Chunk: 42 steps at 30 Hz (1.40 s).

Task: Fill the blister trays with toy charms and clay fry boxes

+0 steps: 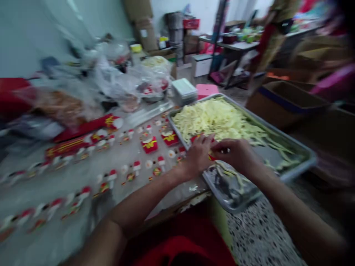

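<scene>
Over the near part of a metal tray (301,168), my two hands meet. My left hand (197,157) is closed around a small red carton with yellow marks (211,157), mostly hidden by the fingers. Fingers pinched, my right hand (237,155) is right beside the carton; what it holds, if anything, is hidden. Pale yellow strips like toy French fries (216,114) are heaped at the tray's far end, and a few loose strips (230,171) lie below my hands. To the left stand two filled red fries cartons (149,145) (169,138).
Rows of small red, white and green pieces (156,170) cover the plastic-covered table (122,207). Plastic bags (116,79) and a stack of pale containers (183,90) stand behind. Cardboard boxes (288,107) are at the right, and a person (273,40) stands beyond.
</scene>
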{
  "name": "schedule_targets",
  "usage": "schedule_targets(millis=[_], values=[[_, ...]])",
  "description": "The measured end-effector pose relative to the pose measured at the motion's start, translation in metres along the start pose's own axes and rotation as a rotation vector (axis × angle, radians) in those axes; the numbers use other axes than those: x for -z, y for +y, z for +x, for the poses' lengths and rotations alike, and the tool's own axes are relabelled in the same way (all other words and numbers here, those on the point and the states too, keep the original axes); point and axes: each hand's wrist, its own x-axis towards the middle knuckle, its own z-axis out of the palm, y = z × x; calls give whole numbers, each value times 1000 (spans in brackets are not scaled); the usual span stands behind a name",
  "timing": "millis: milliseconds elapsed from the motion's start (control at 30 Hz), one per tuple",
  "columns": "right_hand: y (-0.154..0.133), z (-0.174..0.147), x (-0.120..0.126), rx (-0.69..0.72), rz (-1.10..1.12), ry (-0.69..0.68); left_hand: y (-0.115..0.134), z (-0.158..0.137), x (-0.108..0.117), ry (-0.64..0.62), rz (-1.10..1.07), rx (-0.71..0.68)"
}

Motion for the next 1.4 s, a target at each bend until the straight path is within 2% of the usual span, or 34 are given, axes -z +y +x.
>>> schedule_targets(millis=[100,167,233,333,400,467,533,600,667,733,767,900,1000,1100,1167,1267,1333,1400], values=[[-29,15,-18,281,15,-92,-18,-29,29,96,45,105],[-49,25,-34,394,94,-171,-31,-50,52,199,43,217],[-73,36,-57,388,206,-223,-46,-72,75,341,21,344],[-113,60,-108,246,445,-297,-73,-105,116,467,-18,475],[-140,85,-141,198,579,-361,-96,-126,148,433,-38,532],[-163,116,-168,231,581,-405,-122,-146,186,332,-3,564],[-182,151,-185,301,443,-432,-149,-162,222,228,138,571],[-196,182,-197,386,250,-490,-174,-174,248,100,250,557],[-205,205,-205,479,73,-630,-194,-182,260,-53,293,530],[-209,216,-212,592,-95,-766,-207,-187,260,-164,307,493],[-210,217,-214,645,-174,-781,-211,-188,256,-188,319,475],[-210,195,-225,806,-408,-607,-220,-194,243,-172,400,457],[-207,180,-235,792,-410,-542,-227,-191,243,-158,444,467],[-200,174,-231,653,-171,-447,-232,-184,248,-177,465,495],[-192,166,-213,572,-25,-351,-230,-179,254,-193,456,497],[-165,138,-162,584,0,-286,-222,-165,264,-140,417,503],[-132,107,-123,598,-33,-288,-211,-144,266,-56,404,531],[-91,75,-86,461,-28,-216,-194,-110,256,19,393,500]])
